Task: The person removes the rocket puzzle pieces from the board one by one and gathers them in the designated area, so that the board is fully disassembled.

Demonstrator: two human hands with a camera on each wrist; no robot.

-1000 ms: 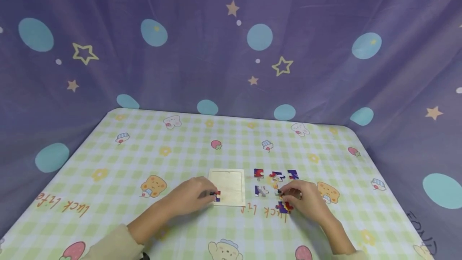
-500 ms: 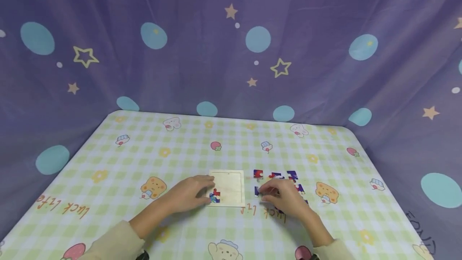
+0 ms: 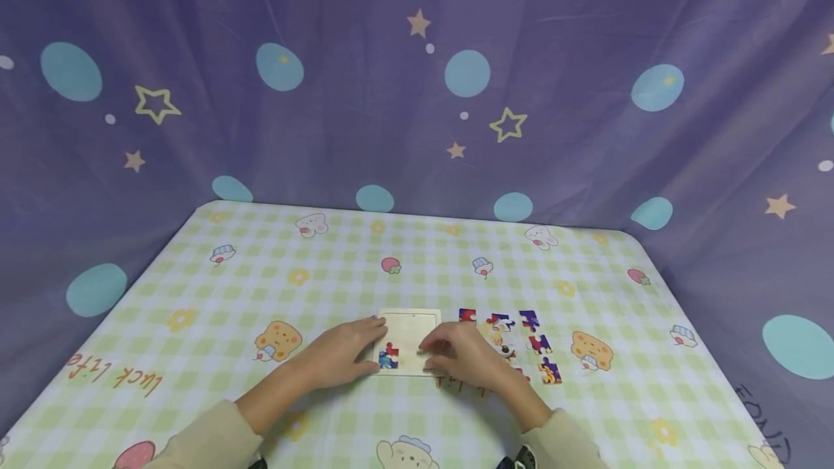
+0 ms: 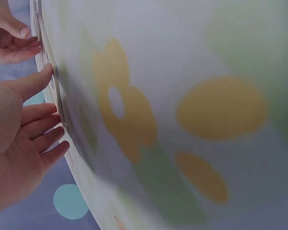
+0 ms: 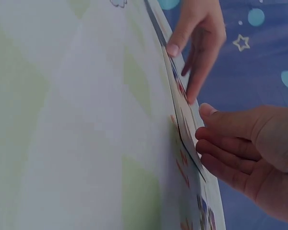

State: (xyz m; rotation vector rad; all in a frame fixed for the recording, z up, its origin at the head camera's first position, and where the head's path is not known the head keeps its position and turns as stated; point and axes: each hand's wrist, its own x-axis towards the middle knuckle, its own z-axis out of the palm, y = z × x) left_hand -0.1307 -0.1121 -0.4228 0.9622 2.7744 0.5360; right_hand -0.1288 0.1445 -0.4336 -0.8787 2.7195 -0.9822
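A thin, pale, square puzzle tray (image 3: 415,335) lies on the table, with joined jigsaw pieces (image 3: 389,357) in its near left corner. At the tray's left edge is my left hand (image 3: 342,353), thumb and fingers spread along the border. My right hand (image 3: 469,357) is at the tray's right side, fingertips over that border. In the right wrist view, a gap shows between thumb and fingers of the right hand (image 5: 252,148), with no piece in it. To its right lie loose jigsaw pieces (image 3: 539,344), some partly hidden by this hand.
A checked cloth (image 3: 247,288) with cartoon prints covers the table. Behind it hangs a purple curtain (image 3: 365,129) with stars and blue spots. One loose piece (image 3: 467,315) lies close to the tray's far right corner.
My right hand has moved left from the loose pieces to the tray's right edge. My left hand let go of a piece in the tray's near left corner and stays at the left edge.
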